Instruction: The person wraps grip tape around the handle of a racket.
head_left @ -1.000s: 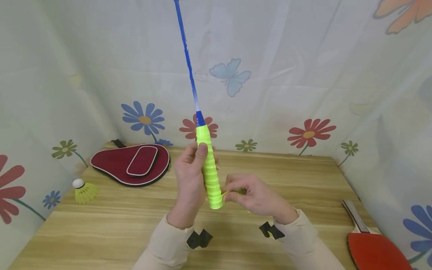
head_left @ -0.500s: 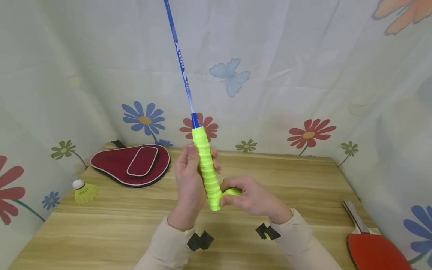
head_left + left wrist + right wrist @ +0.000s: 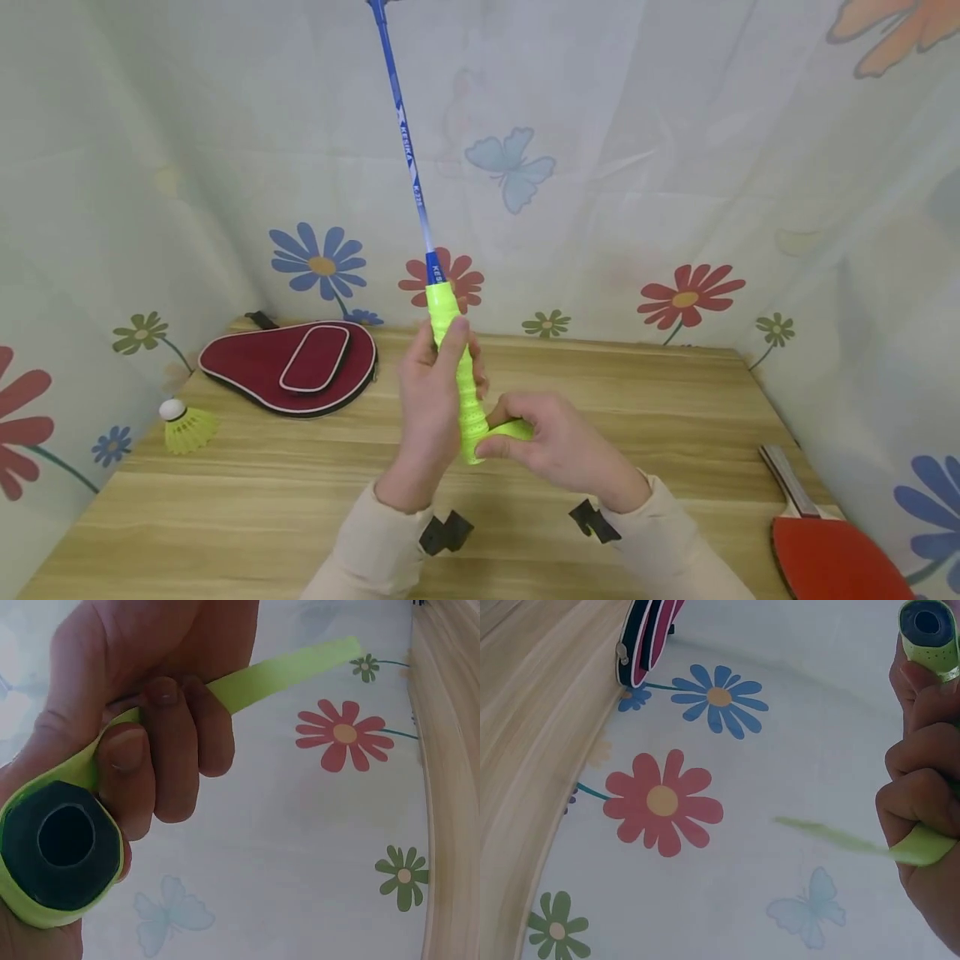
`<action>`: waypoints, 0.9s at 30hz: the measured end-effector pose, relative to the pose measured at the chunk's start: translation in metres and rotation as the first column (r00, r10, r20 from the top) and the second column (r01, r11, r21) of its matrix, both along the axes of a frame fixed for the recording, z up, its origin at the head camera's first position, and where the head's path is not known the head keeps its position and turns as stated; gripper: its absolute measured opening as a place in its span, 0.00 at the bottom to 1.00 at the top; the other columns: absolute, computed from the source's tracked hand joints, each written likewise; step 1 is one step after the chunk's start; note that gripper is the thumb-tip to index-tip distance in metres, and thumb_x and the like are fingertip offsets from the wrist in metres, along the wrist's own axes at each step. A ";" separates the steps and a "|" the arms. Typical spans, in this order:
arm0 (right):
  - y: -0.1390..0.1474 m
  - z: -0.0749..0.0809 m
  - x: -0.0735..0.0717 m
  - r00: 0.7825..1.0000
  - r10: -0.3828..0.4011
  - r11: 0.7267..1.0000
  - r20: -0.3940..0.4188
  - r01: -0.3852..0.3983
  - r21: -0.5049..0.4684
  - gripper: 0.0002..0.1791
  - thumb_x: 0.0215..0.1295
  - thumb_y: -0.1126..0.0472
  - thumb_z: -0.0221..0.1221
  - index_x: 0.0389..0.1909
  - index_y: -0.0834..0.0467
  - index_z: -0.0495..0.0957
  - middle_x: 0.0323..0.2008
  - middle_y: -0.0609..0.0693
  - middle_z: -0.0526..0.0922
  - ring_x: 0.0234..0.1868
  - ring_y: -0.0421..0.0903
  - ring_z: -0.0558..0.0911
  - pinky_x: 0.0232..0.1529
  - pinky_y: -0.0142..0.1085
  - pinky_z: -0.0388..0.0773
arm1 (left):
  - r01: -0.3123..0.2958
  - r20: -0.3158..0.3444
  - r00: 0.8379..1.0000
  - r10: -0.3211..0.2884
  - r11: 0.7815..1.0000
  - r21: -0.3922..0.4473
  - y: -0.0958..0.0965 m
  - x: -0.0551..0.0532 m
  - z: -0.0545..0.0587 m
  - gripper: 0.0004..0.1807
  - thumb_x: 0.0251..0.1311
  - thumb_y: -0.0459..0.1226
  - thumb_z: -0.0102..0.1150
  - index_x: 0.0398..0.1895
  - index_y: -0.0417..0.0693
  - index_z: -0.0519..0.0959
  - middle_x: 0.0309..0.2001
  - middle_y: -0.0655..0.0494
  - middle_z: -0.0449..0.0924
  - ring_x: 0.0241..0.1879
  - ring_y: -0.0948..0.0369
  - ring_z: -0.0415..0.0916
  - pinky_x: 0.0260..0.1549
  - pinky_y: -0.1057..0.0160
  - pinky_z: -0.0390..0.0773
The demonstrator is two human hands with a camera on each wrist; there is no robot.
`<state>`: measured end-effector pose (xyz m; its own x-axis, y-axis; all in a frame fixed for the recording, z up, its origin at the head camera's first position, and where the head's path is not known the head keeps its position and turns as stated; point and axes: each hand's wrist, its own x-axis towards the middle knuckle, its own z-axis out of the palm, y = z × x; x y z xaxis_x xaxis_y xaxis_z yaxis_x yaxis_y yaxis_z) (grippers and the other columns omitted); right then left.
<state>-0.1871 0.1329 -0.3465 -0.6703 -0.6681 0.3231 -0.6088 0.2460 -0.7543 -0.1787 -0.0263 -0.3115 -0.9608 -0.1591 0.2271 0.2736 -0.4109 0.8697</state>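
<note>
A blue badminton racket (image 3: 408, 150) stands tilted up and away in the head view, its top cut off by the frame. My left hand (image 3: 426, 400) grips its yellow-green wrapped handle, thumb along the front. Low on the handle, my right hand (image 3: 558, 442) pinches the overgrip tape (image 3: 516, 429) between thumb and curled forefinger. From the left wrist, the tape's free tail (image 3: 292, 673) sticks out past the right hand's curled fingers (image 3: 169, 761). The dark, hollow-centred handle butt (image 3: 64, 844) has tape around its edge. The right wrist view also shows tape (image 3: 924, 846) leaving the fist.
On the wooden table (image 3: 300, 500), a dark red paddle case (image 3: 251, 362) lies at the back left, beside a yellow shuttlecock (image 3: 189, 427). A red table tennis paddle (image 3: 836, 558) lies at the right edge. A flower-printed curtain (image 3: 600, 208) hangs around the table.
The racket has turned so lettering shows on its shaft, and its top leans further left. My left fingers loosened, then closed round the handle again. The right hand moved slightly left with the tape.
</note>
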 end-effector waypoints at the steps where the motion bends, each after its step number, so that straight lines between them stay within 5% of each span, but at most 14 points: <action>1: 0.000 0.000 0.001 1.000 0.007 1.000 -0.025 -0.007 0.002 0.08 0.60 0.50 0.66 0.37 0.48 0.82 0.32 0.37 0.83 0.30 0.38 0.78 0.34 0.34 0.78 | -0.005 -0.004 1.000 0.005 1.000 -0.001 0.000 0.000 0.000 0.19 0.68 0.47 0.57 0.60 0.56 0.74 0.29 0.55 0.71 0.19 0.62 0.68 0.18 0.70 0.71; 9: 0.002 -0.001 -0.001 0.988 0.118 0.987 -0.099 -0.128 -0.102 0.05 0.61 0.60 0.65 0.38 0.52 0.83 0.35 0.40 0.84 0.35 0.40 0.81 0.41 0.37 0.80 | 0.024 -0.012 1.000 -0.025 0.998 -0.060 -0.003 0.002 0.000 0.19 0.66 0.50 0.58 0.55 0.51 0.76 0.25 0.54 0.71 0.17 0.60 0.69 0.17 0.69 0.72; 14: 0.001 -0.001 -0.003 0.986 0.120 0.984 -0.115 -0.134 -0.121 0.06 0.58 0.61 0.67 0.36 0.52 0.82 0.34 0.40 0.83 0.33 0.40 0.79 0.39 0.35 0.79 | 0.073 0.011 0.997 -0.073 0.996 -0.045 -0.004 0.002 0.003 0.20 0.67 0.50 0.57 0.56 0.50 0.75 0.26 0.55 0.71 0.16 0.62 0.69 0.16 0.69 0.72; 23: 0.003 -0.001 -0.004 0.987 0.161 0.984 -0.020 -0.162 -0.071 0.09 0.60 0.58 0.63 0.41 0.54 0.81 0.37 0.43 0.84 0.36 0.41 0.81 0.41 0.36 0.80 | 0.204 -0.017 0.979 -0.203 0.979 0.010 -0.004 -0.002 0.004 0.27 0.67 0.55 0.53 0.58 0.44 0.72 0.23 0.57 0.69 0.14 0.63 0.69 0.14 0.68 0.71; 27: 0.002 -0.004 -0.005 0.979 0.194 0.972 -0.060 -0.200 -0.126 0.08 0.61 0.60 0.62 0.40 0.57 0.83 0.36 0.45 0.85 0.35 0.41 0.81 0.41 0.37 0.81 | 0.212 -0.026 0.977 -0.212 0.977 0.008 -0.003 -0.002 0.004 0.28 0.67 0.56 0.53 0.59 0.47 0.66 0.25 0.55 0.70 0.16 0.62 0.70 0.15 0.68 0.73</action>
